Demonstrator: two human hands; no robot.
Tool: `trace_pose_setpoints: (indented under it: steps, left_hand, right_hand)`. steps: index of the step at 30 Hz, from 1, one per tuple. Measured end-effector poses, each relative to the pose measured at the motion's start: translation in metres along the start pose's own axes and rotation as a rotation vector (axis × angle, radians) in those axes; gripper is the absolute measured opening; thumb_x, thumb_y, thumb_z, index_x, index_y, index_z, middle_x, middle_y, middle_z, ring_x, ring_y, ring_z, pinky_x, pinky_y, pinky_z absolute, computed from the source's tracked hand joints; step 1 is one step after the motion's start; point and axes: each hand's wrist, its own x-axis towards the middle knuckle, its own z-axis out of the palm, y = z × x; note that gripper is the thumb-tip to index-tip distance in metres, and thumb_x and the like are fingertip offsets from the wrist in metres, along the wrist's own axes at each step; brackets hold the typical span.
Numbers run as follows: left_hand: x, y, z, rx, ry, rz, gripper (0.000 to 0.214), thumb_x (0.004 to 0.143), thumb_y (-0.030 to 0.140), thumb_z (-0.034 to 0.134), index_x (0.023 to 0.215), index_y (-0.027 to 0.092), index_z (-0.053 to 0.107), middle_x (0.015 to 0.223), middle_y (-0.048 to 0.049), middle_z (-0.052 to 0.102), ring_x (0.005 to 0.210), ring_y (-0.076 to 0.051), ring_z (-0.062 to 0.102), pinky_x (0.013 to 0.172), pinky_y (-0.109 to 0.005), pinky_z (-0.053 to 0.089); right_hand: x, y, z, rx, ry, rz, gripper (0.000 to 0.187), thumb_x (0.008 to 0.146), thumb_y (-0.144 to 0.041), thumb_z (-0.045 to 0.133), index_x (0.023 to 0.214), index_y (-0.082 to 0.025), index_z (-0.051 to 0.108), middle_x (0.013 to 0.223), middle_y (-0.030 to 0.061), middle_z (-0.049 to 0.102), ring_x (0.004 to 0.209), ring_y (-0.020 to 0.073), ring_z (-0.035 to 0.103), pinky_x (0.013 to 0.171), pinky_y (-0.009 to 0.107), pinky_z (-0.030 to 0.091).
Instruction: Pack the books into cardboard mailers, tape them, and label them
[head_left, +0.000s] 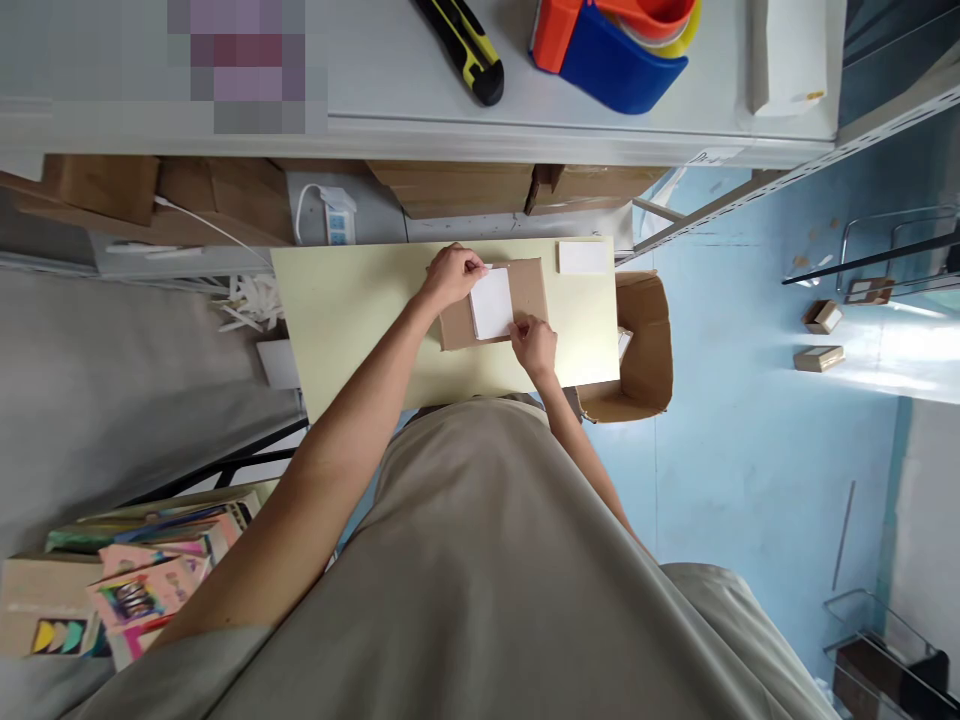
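A brown cardboard box lies flat on a pale yellow board in front of me. On top of it is a white label. My left hand has its fingers pinched at the label's upper left corner. At the label's lower right corner, my right hand is curled, with its fingertips on the label's edge. Another white rectangle, like a label or card, lies at the board's far right corner.
An open cardboard carton stands at the board's right. Above, a grey shelf holds a utility knife and a tape dispenser. A power strip sits behind the board. Printed packets are piled lower left.
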Motion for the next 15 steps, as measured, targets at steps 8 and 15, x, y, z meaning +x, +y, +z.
trace_pose_setpoints:
  steps: [8,15]
  left_hand:
    - [0.001,-0.002,0.002,-0.006,0.016,-0.005,0.008,0.087,0.03,0.083,0.087,0.023,0.079,0.103,-0.0077,0.077,0.096,-0.025,0.063,0.097,-0.039,0.05]
    - [0.003,-0.004,0.002,0.054,-0.004,-0.014,0.011,0.09,0.03,0.079,0.097,0.022,0.082,0.11,-0.0079,0.079,0.098,-0.024,0.065,0.098,-0.038,0.052]
  right_hand:
    - [-0.003,-0.002,-0.009,-0.044,-0.054,0.032,0.017,0.11,-0.032,0.071,0.098,-0.021,0.077,0.111,0.013,0.085,0.116,0.0311,0.078,0.108,0.047,0.053]
    - [0.037,-0.008,-0.021,-0.101,-0.196,-0.002,0.006,0.099,-0.028,0.081,0.095,-0.024,0.081,0.107,0.0109,0.086,0.111,0.0319,0.079,0.106,0.045,0.056]
